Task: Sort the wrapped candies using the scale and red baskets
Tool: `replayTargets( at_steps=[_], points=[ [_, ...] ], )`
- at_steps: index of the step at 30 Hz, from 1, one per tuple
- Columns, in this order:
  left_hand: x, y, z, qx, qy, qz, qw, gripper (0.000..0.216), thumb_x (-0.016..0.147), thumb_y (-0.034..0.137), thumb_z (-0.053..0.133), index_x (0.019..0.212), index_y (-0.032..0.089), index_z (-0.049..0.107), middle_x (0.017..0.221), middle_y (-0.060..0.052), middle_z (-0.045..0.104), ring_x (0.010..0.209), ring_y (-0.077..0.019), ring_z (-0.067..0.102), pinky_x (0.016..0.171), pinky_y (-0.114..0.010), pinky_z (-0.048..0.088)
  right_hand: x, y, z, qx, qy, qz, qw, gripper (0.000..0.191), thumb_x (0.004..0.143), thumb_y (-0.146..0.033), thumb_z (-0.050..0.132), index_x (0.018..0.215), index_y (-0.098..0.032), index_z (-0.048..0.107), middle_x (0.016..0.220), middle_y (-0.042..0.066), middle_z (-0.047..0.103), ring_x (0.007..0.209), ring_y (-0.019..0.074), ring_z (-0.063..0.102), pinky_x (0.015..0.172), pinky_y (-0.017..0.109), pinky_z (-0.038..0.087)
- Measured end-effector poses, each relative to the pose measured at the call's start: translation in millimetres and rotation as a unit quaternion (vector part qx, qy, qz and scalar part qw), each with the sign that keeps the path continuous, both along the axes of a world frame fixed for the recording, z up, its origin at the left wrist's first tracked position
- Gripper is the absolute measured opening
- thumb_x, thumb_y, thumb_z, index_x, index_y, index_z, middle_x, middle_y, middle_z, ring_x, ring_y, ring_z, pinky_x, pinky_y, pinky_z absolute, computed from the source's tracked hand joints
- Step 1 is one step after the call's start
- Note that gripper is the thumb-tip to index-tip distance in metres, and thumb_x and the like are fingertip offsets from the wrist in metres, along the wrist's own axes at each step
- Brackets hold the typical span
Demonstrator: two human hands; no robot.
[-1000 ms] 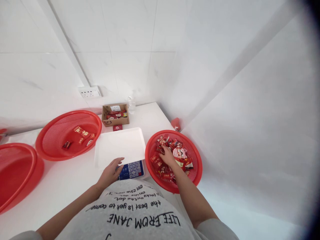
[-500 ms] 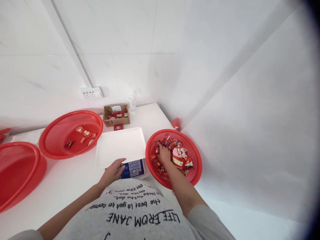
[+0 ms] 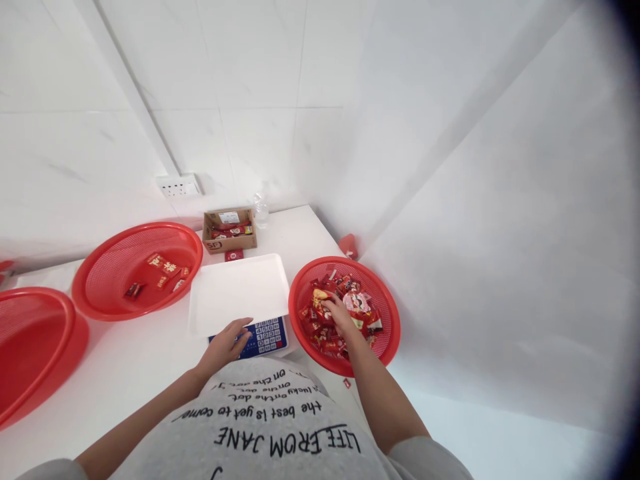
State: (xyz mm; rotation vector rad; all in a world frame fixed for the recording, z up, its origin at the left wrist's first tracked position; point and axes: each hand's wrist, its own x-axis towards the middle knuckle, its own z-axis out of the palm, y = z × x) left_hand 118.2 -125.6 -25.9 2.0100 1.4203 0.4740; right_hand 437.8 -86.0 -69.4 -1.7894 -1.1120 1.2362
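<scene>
My right hand (image 3: 339,313) reaches into the red mesh basket (image 3: 387,303) on the right, which is heaped with red snack packets (image 3: 356,301). Its fingers are curled over a red and yellow packet (image 3: 320,295) near the basket's left side. My left hand (image 3: 227,343) rests on the blue keypad (image 3: 267,335) of a scale, fingers stretched forward and holding nothing. The scale's white tray (image 3: 239,292) lies just beyond that hand.
A second red basket (image 3: 95,267) at the back left holds a few red packets (image 3: 164,267). A third red basket (image 3: 30,347) sits at the far left edge. A small cardboard box (image 3: 229,229) with packets stands by the wall, near a clear bottle (image 3: 261,210) and a socket (image 3: 176,185).
My right hand has shifted among the packets in the right basket and now curls over a red and yellow one. My left hand has stayed on the scale's keypad.
</scene>
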Motion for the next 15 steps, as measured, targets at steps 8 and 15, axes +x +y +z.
replayTargets(
  at_steps=[8, 15],
  points=[
    [6.2, -0.1, -1.9, 0.001, 0.000, -0.009, 1.000, 0.035, 0.085, 0.036, 0.036, 0.113, 0.021, 0.050, 0.106, -0.006, 0.062, 0.089, -0.0157, 0.062, 0.079, -0.029, 0.049, 8.5, -23.9, 24.9, -0.075, 0.204, -0.063, 0.974, 0.056, 0.066, -0.026, 0.059, 0.121, -0.032, 0.045, 0.102, -0.002, 0.066, 0.080, 0.0172, 0.065, 0.058, 0.028, 0.053],
    [8.3, 2.5, -4.0, -0.007, -0.002, -0.023, 1.000, 0.033, 0.086, 0.035, 0.036, 0.112, 0.022, 0.050, 0.107, -0.005, 0.062, 0.090, -0.0152, 0.062, 0.080, -0.028, 0.048, 17.9, -29.6, 21.6, -0.076, 0.264, -0.132, 0.952, 0.051, 0.070, -0.035, 0.062, 0.118, -0.026, 0.049, 0.114, 0.005, 0.062, 0.094, 0.0191, 0.062, 0.069, 0.029, 0.054]
  ],
)
